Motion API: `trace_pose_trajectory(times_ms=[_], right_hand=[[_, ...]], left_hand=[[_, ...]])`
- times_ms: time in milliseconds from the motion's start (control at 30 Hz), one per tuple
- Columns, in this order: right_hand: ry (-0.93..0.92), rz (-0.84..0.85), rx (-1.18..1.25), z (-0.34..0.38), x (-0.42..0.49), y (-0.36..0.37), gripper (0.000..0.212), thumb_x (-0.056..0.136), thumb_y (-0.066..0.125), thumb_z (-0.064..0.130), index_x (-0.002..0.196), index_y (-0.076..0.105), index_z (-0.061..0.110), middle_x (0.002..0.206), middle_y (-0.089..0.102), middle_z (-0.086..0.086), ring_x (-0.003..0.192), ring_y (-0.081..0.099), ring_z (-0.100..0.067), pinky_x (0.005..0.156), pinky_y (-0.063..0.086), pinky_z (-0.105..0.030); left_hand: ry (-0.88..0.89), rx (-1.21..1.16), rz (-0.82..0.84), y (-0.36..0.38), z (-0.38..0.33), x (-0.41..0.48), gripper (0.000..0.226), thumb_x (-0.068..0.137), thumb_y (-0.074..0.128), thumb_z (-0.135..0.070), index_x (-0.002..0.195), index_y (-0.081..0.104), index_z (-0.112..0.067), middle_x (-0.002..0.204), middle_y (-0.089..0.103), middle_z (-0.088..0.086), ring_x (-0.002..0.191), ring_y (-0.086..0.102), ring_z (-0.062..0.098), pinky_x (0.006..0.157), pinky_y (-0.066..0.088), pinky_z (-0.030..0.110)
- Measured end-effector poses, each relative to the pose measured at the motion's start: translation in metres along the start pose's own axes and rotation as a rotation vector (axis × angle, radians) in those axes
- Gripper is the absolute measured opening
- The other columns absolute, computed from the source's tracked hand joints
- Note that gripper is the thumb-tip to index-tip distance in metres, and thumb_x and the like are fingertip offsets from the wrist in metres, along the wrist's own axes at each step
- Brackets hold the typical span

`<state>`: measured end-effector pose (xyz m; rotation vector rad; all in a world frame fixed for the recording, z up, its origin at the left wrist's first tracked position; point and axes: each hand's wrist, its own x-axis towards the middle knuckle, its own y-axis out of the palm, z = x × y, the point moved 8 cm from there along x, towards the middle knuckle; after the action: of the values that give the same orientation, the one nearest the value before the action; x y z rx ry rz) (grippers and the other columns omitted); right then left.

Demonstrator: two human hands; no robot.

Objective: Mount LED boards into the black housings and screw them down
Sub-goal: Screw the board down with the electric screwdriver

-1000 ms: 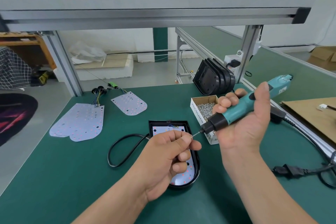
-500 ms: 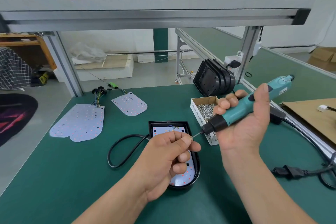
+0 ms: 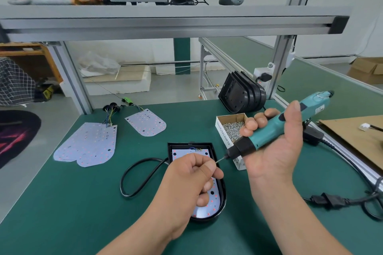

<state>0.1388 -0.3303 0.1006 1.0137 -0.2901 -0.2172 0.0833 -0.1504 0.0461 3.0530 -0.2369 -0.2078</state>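
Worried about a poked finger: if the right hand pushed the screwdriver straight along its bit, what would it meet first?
Most likely the pinched fingertips of the left hand, right at the bit tip, though depth is unclear.

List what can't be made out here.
Head view:
- Screw, if any, in the left hand's pinch at the screwdriver bit: hidden by fingertips.
- LED board middle: under the left hand.
- Screw box label: partly behind the right hand.
- Power cord: cut off at the right edge.
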Motion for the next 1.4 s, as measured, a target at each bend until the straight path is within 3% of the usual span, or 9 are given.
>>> trace_pose_trajectory(times_ms=[200, 367, 500, 833, 1033, 1100, 1167, 1233, 1400], right_hand=[[0.018, -0.004, 0.026, -0.001, 0.001, -0.002, 0.04, 0.094, 0.07, 0.053, 0.08, 0.058, 0.017, 0.069, 0.047, 0.0, 0.057, 0.051, -0.018, 0.052, 0.045, -0.027], [0.014, 0.011, 0.008, -0.001, 0.0, 0.0, 0.04, 0.094, 0.07, 0.053, 0.081, 0.058, 0.017, 0.071, 0.048, -0.001, 0.059, 0.053, -0.019, 0.055, 0.046, -0.028], [0.084, -0.011, -0.011, -0.007, 0.001, -0.003, 0.046, 0.089, 0.074, 0.06, 0.079, 0.057, 0.018, 0.072, 0.05, -0.002, 0.063, 0.053, -0.022, 0.062, 0.048, -0.03], [0.121, -0.17, -0.036, -0.017, 0.001, -0.018, 0.048, 0.082, 0.08, 0.061, 0.081, 0.057, 0.019, 0.071, 0.051, -0.001, 0.056, 0.051, -0.019, 0.052, 0.045, -0.028], [0.176, -0.192, 0.029, -0.026, 0.003, -0.025, 0.051, 0.079, 0.083, 0.061, 0.082, 0.057, 0.017, 0.072, 0.052, -0.001, 0.058, 0.054, -0.018, 0.052, 0.047, -0.027], [0.185, -0.191, 0.033, -0.027, 0.003, -0.026, 0.052, 0.079, 0.083, 0.062, 0.082, 0.057, 0.017, 0.072, 0.052, -0.001, 0.058, 0.054, -0.019, 0.052, 0.047, -0.027], [0.195, -0.181, 0.04, -0.028, 0.004, -0.026, 0.052, 0.078, 0.084, 0.062, 0.082, 0.057, 0.017, 0.072, 0.051, -0.001, 0.059, 0.054, -0.019, 0.053, 0.047, -0.027], [0.198, -0.175, 0.043, -0.029, 0.004, -0.027, 0.053, 0.077, 0.084, 0.062, 0.081, 0.058, 0.017, 0.073, 0.052, -0.001, 0.058, 0.053, -0.019, 0.052, 0.047, -0.027], [0.194, -0.146, -0.025, -0.032, 0.003, -0.027, 0.052, 0.078, 0.082, 0.064, 0.079, 0.058, 0.018, 0.071, 0.052, -0.001, 0.057, 0.052, -0.018, 0.051, 0.046, -0.027]], left_hand=[[-0.059, -0.126, 0.034, 0.004, 0.003, -0.002, 0.021, 0.106, 0.062, -0.016, 0.09, 0.071, -0.006, 0.073, 0.062, 0.005, 0.055, 0.034, 0.014, 0.048, 0.03, 0.022], [-0.024, -0.075, 0.019, 0.003, -0.002, -0.003, 0.019, 0.105, 0.061, -0.014, 0.092, 0.07, -0.004, 0.061, 0.057, -0.003, 0.05, 0.034, 0.012, 0.046, 0.031, 0.02], [-0.006, 0.008, -0.026, -0.001, -0.004, -0.003, 0.022, 0.097, 0.067, -0.024, 0.077, 0.074, -0.018, 0.061, 0.05, 0.0, 0.053, 0.03, 0.017, 0.05, 0.025, 0.027], [0.014, 0.191, -0.023, -0.002, -0.009, -0.003, 0.02, 0.104, 0.058, -0.012, 0.09, 0.07, -0.005, 0.05, 0.046, -0.016, 0.045, 0.027, 0.009, 0.044, 0.028, 0.021], [0.018, 0.223, 0.006, -0.001, -0.013, -0.003, 0.021, 0.107, 0.058, -0.018, 0.097, 0.071, -0.006, 0.05, 0.055, -0.021, 0.042, 0.031, 0.004, 0.044, 0.03, 0.018], [0.013, 0.2, 0.005, -0.001, -0.014, -0.005, 0.023, 0.108, 0.057, -0.022, 0.099, 0.073, -0.008, 0.062, 0.067, -0.018, 0.043, 0.032, 0.004, 0.044, 0.03, 0.018], [0.032, 0.202, -0.019, -0.005, -0.016, -0.005, 0.023, 0.108, 0.055, -0.026, 0.099, 0.074, -0.015, 0.085, 0.079, -0.01, 0.046, 0.035, 0.007, 0.045, 0.033, 0.019], [0.088, 0.267, -0.076, -0.017, -0.021, 0.0, 0.025, 0.108, 0.053, -0.029, 0.095, 0.074, -0.024, 0.093, 0.08, -0.01, 0.049, 0.041, 0.008, 0.048, 0.039, 0.023], [0.177, 0.478, -0.347, -0.075, -0.033, 0.022, 0.027, 0.106, 0.057, -0.036, 0.083, 0.069, -0.029, 0.076, 0.072, -0.015, 0.053, 0.049, 0.006, 0.058, 0.042, 0.028]])
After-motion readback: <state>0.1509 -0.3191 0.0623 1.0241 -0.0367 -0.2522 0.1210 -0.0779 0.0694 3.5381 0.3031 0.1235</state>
